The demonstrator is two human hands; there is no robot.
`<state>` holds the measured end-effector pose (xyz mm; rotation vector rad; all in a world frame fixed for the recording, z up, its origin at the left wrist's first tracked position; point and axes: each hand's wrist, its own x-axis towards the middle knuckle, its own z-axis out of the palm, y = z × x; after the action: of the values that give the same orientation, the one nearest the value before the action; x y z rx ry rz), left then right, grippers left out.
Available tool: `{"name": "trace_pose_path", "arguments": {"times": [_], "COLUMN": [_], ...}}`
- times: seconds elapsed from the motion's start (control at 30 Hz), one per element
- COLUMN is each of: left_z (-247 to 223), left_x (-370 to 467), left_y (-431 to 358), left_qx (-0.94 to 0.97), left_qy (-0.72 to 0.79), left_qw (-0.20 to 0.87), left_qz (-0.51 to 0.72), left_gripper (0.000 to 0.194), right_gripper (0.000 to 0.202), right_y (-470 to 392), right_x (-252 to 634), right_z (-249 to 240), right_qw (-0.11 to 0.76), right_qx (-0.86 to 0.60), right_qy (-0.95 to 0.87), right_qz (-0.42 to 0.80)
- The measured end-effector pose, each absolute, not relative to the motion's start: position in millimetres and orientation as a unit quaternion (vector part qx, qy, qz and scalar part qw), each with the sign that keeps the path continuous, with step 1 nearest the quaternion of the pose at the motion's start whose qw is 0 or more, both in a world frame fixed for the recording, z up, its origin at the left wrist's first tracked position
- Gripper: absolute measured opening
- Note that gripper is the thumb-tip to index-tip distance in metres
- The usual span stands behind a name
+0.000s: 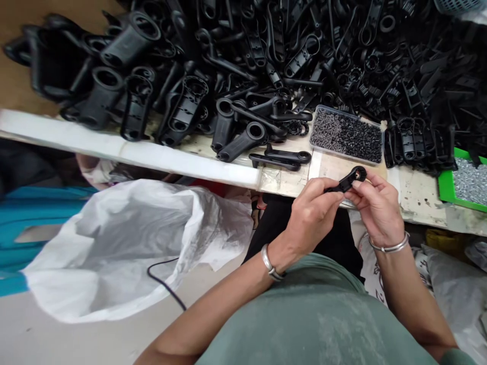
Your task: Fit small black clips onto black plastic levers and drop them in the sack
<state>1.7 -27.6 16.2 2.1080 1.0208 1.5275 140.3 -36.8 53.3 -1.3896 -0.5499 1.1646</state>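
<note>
Between my two hands, over the bench's front edge, is a black plastic handle part [347,181] with a round ring end. My left hand [314,210] pinches its narrow end, and the fingers cover that portion. Around the ring end, the fingers of my right hand [376,205] are closed, thumb against the near side. Just beyond my hands sits a clear plastic box [344,152] full of tiny grey and black pieces. A pair of slim black handles [283,158] lies on the bench to its left.
Black plastic parts [243,56] heap across the back of the bench [422,203]. At right stands a green tray [446,185] of small silvery pieces. Below the bench at left is an open white sack [125,243], a black cord hanging over its rim.
</note>
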Motion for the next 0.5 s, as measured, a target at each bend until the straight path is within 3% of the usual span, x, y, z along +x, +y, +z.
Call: {"name": "trace_pose_path", "arguments": {"times": [0.17,0.4,0.5], "left_z": [15.7,10.5,8.7], "left_x": [1.3,4.9,11.1], "left_y": [-27.2,-35.3,-38.7], "left_qx": [0.741,0.754,0.758], "left_qy": [0.363,0.347,0.332], "left_qw": [0.181,0.173,0.192], "left_qz": [0.536,0.530,0.527], "left_gripper": [0.008,0.011,0.009], "right_gripper": [0.034,0.021,0.029], "right_y": [-41.3,-45.5,-50.6], "right_x": [142.4,133.1,136.8], "right_z": [51.2,56.7,59.3], "right_qw": [0.588,0.599,0.601], "right_qx": [-0.553,-0.541,-0.545], "right_qy": [-0.229,-0.224,-0.230], "right_qz": [0.544,0.547,0.538]}}
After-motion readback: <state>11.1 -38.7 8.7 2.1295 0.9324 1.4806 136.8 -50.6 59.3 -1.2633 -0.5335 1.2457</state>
